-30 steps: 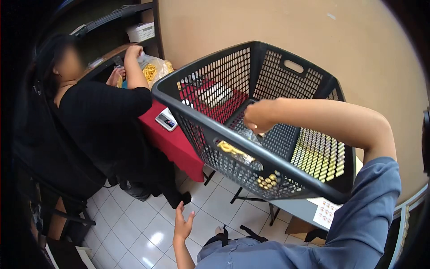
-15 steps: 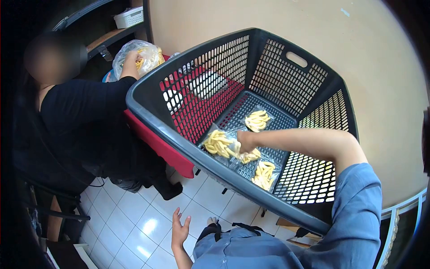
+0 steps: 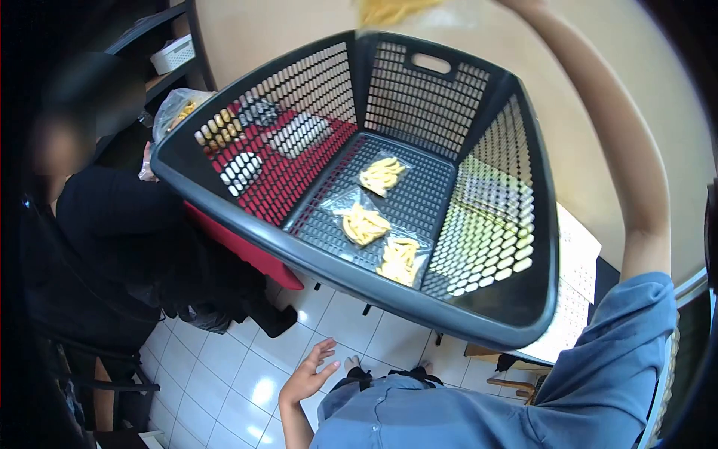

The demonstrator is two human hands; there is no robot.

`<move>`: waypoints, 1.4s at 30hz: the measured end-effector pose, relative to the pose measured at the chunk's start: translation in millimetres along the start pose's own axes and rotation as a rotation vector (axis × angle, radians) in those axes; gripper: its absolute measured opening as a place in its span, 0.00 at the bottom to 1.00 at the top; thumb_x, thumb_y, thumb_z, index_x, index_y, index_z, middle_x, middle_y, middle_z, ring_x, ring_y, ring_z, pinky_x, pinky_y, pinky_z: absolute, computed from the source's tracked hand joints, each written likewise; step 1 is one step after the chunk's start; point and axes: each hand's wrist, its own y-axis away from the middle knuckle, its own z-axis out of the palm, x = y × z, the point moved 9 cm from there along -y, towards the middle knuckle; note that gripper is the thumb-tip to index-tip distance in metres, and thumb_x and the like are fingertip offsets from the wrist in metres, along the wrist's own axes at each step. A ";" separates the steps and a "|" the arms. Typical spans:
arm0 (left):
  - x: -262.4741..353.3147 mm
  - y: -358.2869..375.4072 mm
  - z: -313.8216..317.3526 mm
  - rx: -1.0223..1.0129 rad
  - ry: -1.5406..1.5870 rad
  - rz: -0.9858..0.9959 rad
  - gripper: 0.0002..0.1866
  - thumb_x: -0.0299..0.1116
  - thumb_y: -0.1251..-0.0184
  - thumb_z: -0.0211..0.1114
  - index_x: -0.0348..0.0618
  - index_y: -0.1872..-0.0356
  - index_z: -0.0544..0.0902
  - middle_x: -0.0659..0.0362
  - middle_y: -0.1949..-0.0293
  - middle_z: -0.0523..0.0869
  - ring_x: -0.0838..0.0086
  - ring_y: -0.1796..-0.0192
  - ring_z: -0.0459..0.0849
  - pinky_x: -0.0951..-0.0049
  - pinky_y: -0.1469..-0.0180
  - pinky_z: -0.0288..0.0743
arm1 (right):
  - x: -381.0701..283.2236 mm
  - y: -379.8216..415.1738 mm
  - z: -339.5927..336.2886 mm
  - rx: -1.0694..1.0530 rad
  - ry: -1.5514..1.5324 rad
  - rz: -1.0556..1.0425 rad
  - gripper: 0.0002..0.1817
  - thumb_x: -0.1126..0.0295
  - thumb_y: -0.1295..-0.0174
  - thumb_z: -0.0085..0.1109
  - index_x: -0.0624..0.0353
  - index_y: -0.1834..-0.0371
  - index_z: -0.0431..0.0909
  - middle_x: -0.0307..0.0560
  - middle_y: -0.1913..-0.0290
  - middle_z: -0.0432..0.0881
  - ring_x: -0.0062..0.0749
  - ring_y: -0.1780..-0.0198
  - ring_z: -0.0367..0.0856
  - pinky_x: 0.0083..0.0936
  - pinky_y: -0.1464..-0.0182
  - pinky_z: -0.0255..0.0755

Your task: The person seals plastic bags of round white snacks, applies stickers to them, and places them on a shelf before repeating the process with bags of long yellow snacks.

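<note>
At the top edge of the head view, my right hand (image 3: 526, 4) is partly cut off, with a blurred clear bag of yellow pieces (image 3: 396, 11) hanging from it above the far rim of a large black perforated basket (image 3: 419, 303). Three clear bags of yellow finger-shaped pieces lie on the basket floor: one farther back (image 3: 382, 176), one in the middle (image 3: 363, 224), one near the front (image 3: 400, 260). My left hand (image 3: 308, 374) is held low in front of my body, over the tiled floor, fingers apart and holding nothing.
A person in black (image 3: 127, 224) stands at the left beside a red-covered table (image 3: 247, 251). A plastic bag with yellow pieces (image 3: 176, 108) is behind the basket's left rim. A white bin (image 3: 173, 55) sits on a dark shelf. Printed paper (image 3: 572, 299) lies right of the basket.
My right hand has risen out of the basket with one bag, leaving three inside. The basket appears farther left in view. The person's hand has left the plastic bag's opening.
</note>
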 end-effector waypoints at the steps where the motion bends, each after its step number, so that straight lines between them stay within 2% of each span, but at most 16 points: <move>1: 11.5 0.9 17.9 -0.089 -0.015 0.015 0.30 0.41 0.43 0.56 0.36 0.43 0.58 0.48 0.45 0.66 0.62 0.44 0.66 0.66 0.43 0.59 | 8.3 1.1 -37.0 0.138 -0.027 -0.033 0.13 0.82 0.53 0.51 0.71 0.62 0.67 0.55 0.67 0.72 0.33 0.70 0.76 0.20 0.69 0.74; 4: 30.0 -1.0 74.5 -0.300 -0.033 0.009 0.31 0.43 0.42 0.56 0.35 0.43 0.57 0.48 0.45 0.66 0.62 0.44 0.66 0.68 0.43 0.59 | 25.7 37.5 -129.8 0.264 0.046 0.006 0.14 0.81 0.54 0.53 0.71 0.62 0.67 0.53 0.65 0.73 0.33 0.70 0.76 0.20 0.68 0.73; 6: 40.0 -6.1 110.4 -0.418 -0.038 -0.010 0.31 0.43 0.42 0.55 0.35 0.43 0.57 0.48 0.45 0.65 0.63 0.44 0.66 0.69 0.43 0.59 | 27.1 73.3 -171.3 0.210 0.416 0.039 0.18 0.77 0.52 0.54 0.69 0.56 0.65 0.51 0.62 0.74 0.33 0.68 0.77 0.22 0.65 0.73; 9: 53.9 -13.1 168.2 -0.704 -0.124 0.034 0.31 0.40 0.42 0.56 0.34 0.42 0.57 0.48 0.45 0.66 0.64 0.42 0.64 0.70 0.42 0.58 | 51.6 139.5 -188.1 -0.107 0.506 -0.058 0.18 0.74 0.51 0.54 0.63 0.55 0.66 0.46 0.67 0.76 0.31 0.68 0.76 0.24 0.62 0.71; 10: 62.3 -17.9 181.6 -0.711 -0.126 0.037 0.31 0.40 0.42 0.56 0.34 0.42 0.57 0.48 0.45 0.66 0.64 0.42 0.64 0.70 0.42 0.58 | 56.7 168.1 -187.7 -0.224 0.449 -0.175 0.13 0.74 0.52 0.54 0.61 0.60 0.71 0.41 0.74 0.77 0.25 0.71 0.76 0.24 0.65 0.70; 12: 113.0 -28.8 212.3 -0.738 -0.087 0.190 0.28 0.36 0.41 0.55 0.36 0.42 0.56 0.51 0.43 0.64 0.67 0.43 0.65 0.68 0.42 0.58 | 64.3 229.3 -174.1 -0.511 0.250 -0.002 0.15 0.75 0.53 0.55 0.60 0.60 0.72 0.41 0.74 0.77 0.24 0.72 0.75 0.23 0.64 0.70; 13: 138.8 -34.6 224.3 -0.700 -0.066 0.130 0.29 0.35 0.42 0.56 0.38 0.42 0.56 0.53 0.43 0.63 0.67 0.41 0.62 0.66 0.42 0.57 | 61.5 257.2 -169.8 -0.580 0.170 0.075 0.15 0.79 0.55 0.54 0.61 0.61 0.72 0.43 0.74 0.78 0.27 0.71 0.77 0.23 0.65 0.71; 18: 227.2 -87.5 286.7 -0.385 -0.061 0.575 0.31 0.32 0.47 0.61 0.40 0.43 0.58 0.54 0.43 0.63 0.68 0.39 0.60 0.65 0.42 0.57 | 43.4 354.5 -133.1 -0.753 -0.315 0.236 0.20 0.81 0.57 0.55 0.59 0.56 0.72 0.44 0.75 0.79 0.30 0.70 0.80 0.23 0.65 0.72; 25: 236.9 -122.3 328.1 -0.180 0.278 0.559 0.18 0.25 0.49 0.61 0.36 0.55 0.68 0.57 0.60 0.76 0.76 0.57 0.75 0.77 0.54 0.69 | 49.3 373.5 -146.0 -0.530 -0.277 0.190 0.19 0.77 0.57 0.58 0.59 0.58 0.72 0.43 0.70 0.79 0.30 0.64 0.78 0.19 0.59 0.68; 27: 237.4 -126.3 326.0 -0.158 0.369 0.533 0.18 0.24 0.48 0.60 0.36 0.56 0.68 0.57 0.61 0.76 0.76 0.56 0.75 0.77 0.54 0.69 | 75.7 377.6 -184.9 -0.059 -0.072 0.260 0.18 0.75 0.57 0.60 0.61 0.59 0.71 0.46 0.66 0.78 0.33 0.64 0.77 0.23 0.58 0.67; 28: 236.2 -129.4 322.5 -0.140 0.463 0.507 0.17 0.24 0.48 0.60 0.36 0.56 0.68 0.56 0.61 0.76 0.76 0.56 0.75 0.78 0.54 0.68 | 80.4 388.1 -181.9 -0.060 -0.076 0.256 0.18 0.75 0.57 0.60 0.61 0.59 0.71 0.46 0.66 0.78 0.33 0.64 0.77 0.23 0.58 0.67; 30: 239.5 -132.6 321.8 -0.123 0.450 0.542 0.17 0.23 0.49 0.59 0.35 0.56 0.68 0.56 0.61 0.76 0.76 0.56 0.75 0.77 0.54 0.68 | 121.7 431.0 -170.3 0.053 -0.507 0.737 0.17 0.73 0.54 0.61 0.62 0.60 0.71 0.44 0.64 0.77 0.26 0.65 0.76 0.21 0.59 0.67; 33: 244.3 -136.9 324.3 -0.145 0.466 0.569 0.18 0.22 0.50 0.61 0.35 0.56 0.68 0.56 0.61 0.76 0.75 0.56 0.75 0.77 0.54 0.69 | 123.0 456.7 -147.8 0.011 -0.832 0.916 0.08 0.74 0.49 0.56 0.65 0.67 0.73 0.42 0.71 0.77 0.21 0.66 0.75 0.18 0.60 0.68; 35: 264.0 -130.0 322.4 -0.106 0.232 0.806 0.18 0.21 0.52 0.62 0.36 0.57 0.69 0.56 0.61 0.76 0.76 0.57 0.76 0.78 0.55 0.69 | 121.8 462.5 -144.4 0.020 -0.919 0.949 0.06 0.74 0.48 0.55 0.65 0.68 0.73 0.41 0.72 0.77 0.21 0.67 0.75 0.18 0.60 0.68; 39: 256.3 -150.5 304.4 -0.019 0.420 0.544 0.18 0.19 0.52 0.61 0.36 0.58 0.69 0.58 0.65 0.76 0.78 0.62 0.78 0.81 0.60 0.71 | 117.3 461.0 -137.2 0.043 -0.914 0.959 0.05 0.76 0.47 0.54 0.65 0.69 0.73 0.42 0.69 0.76 0.21 0.66 0.75 0.18 0.60 0.68; 42: 258.7 -151.6 294.6 0.022 0.403 0.607 0.18 0.19 0.53 0.61 0.37 0.58 0.69 0.59 0.69 0.78 0.80 0.63 0.77 0.84 0.64 0.72 | 114.7 459.6 -127.1 0.120 -0.970 0.965 0.04 0.77 0.48 0.54 0.65 0.69 0.73 0.43 0.67 0.75 0.20 0.65 0.73 0.17 0.60 0.65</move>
